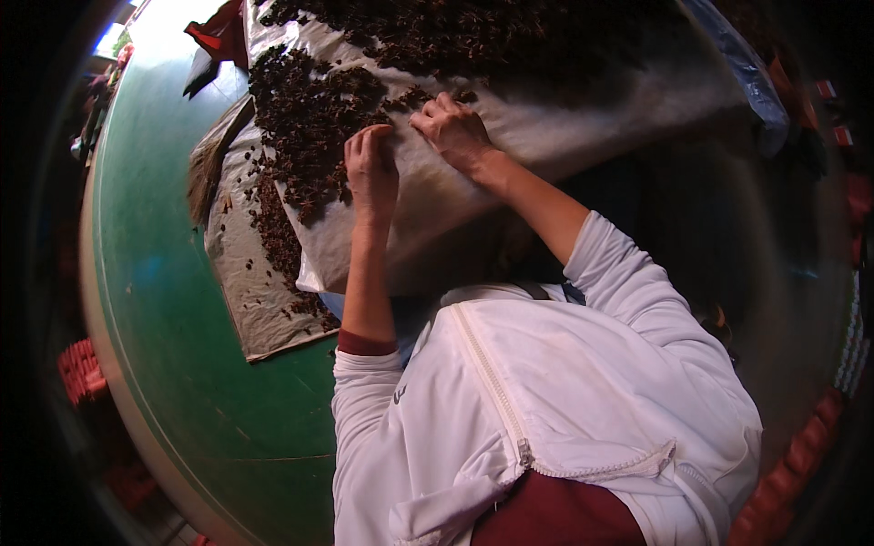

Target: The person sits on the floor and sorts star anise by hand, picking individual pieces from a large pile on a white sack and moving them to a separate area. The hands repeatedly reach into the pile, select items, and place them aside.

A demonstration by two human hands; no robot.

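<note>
Dark brown star anise lies heaped on a pale sheet [437,205] in front of me. My left hand [372,167] rests at the right edge of the nearer heap [307,116], its fingers curled over. My right hand [452,130] is a little farther right, fingers bent down beside a small strip of star anise [410,99] between the two heaps. Whether either hand has a piece in its fingertips is hidden by the fingers. Beyond both hands spreads a larger, darker heap [464,34].
Left of the sheet, a lower mat [239,293] holds scattered small pieces [273,225]. A hand broom [208,160] lies along its edge on the green floor [164,286]. A red bag [222,34] is at the upper left, clear plastic [744,61] at the upper right.
</note>
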